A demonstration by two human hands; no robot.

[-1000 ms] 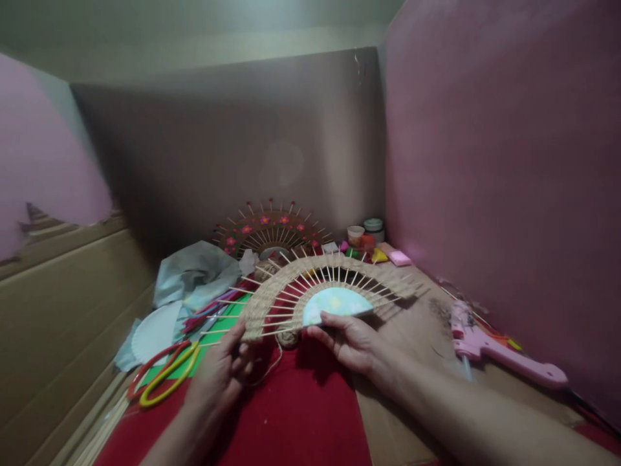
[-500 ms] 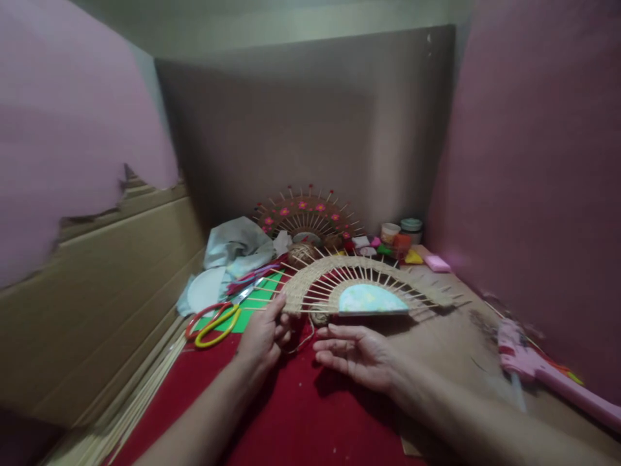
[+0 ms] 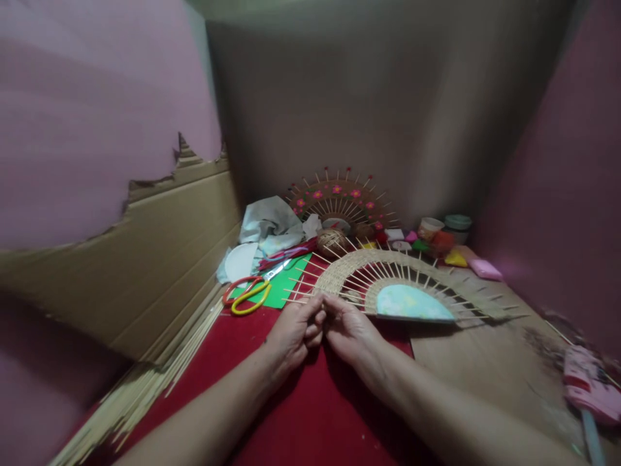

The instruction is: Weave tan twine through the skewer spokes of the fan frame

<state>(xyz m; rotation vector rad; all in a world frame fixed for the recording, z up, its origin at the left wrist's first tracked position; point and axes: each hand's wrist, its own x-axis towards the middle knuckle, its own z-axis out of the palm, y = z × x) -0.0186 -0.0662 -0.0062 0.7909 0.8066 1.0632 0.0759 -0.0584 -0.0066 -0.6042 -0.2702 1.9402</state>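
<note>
A half-round fan of thin sticks, woven with pale tan twine, stands tilted over the red cloth. Its flat centre is a light blue half-disc. My left hand pinches the lower left end of the woven band between thumb and fingers. Against those fingertips my right hand is closed at the same edge; whatever lies between its fingers is hidden. Red-and-yellow-handled scissors lie left of the hands on a green sheet. Behind the fan sits a ball of brown twine.
A finished-looking fan with pink flowers leans at the back wall. Loose sticks line the left side beside torn cardboard. Small tubs and coloured blocks sit back right. A pink glue gun lies at far right.
My right hand has moved left and up from below the fan, closing its fingers beside my left fingertips. The left hand still grips the fan. The whole view has shifted and tilted.
</note>
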